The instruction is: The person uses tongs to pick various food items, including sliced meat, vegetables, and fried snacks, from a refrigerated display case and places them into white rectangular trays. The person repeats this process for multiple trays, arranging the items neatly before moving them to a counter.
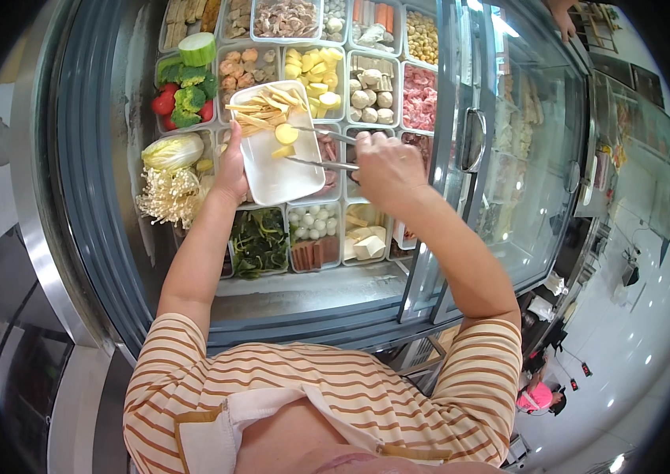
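My left hand [232,167] is closed on the left edge of a white foam tray [278,180], which it holds above the food tubs. Pale yellow strips [265,110] lie across the tray's far end. My right hand [388,167], coming in from the right, grips metal tongs [325,165]. The tips of the tongs are over the middle of the tray, beside two round yellow slices [286,134]. Whether the slices are pinched or just touched, I cannot tell. Just beyond the tray is a clear tub [341,110] of similar yellow slices.
Several clear tubs fill the chilled case, including meatballs [371,98], red meat [419,95], leafy greens [259,241] and white tofu [369,247]. Broccoli [188,103] and enoki mushrooms [170,196] stand at the left. A glass sliding door [473,142] borders the right.
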Available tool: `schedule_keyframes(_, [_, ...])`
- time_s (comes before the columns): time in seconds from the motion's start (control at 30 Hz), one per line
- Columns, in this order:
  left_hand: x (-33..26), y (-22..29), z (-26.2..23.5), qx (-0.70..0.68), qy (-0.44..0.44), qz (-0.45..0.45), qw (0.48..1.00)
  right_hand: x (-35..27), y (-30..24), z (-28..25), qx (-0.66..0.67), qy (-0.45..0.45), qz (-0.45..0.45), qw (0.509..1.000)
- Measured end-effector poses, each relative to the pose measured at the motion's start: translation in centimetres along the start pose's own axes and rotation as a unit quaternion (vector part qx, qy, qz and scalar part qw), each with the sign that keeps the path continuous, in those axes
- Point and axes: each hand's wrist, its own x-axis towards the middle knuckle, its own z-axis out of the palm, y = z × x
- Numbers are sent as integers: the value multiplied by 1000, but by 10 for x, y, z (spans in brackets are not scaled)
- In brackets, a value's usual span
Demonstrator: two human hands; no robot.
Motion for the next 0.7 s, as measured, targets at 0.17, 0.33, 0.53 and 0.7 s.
schedule_keyframes(0.17, [-13, 6, 3, -22, -1, 0, 1000, 23, 33, 0, -52, 23, 53, 997])
schedule_keyframes(0.33, [1, 3, -11, -42, 7, 10, 999, 62, 36, 32, -136, 16, 9, 991])
schedule_keyframes(0.53, [5, 3, -11, -27, 10, 33, 999, 67, 37, 31, -147, -12, -6, 989])
schedule_keyframes(0.7, [8, 4, -13, -1, 16, 28, 999, 24, 12, -2, -126, 101, -29, 986])
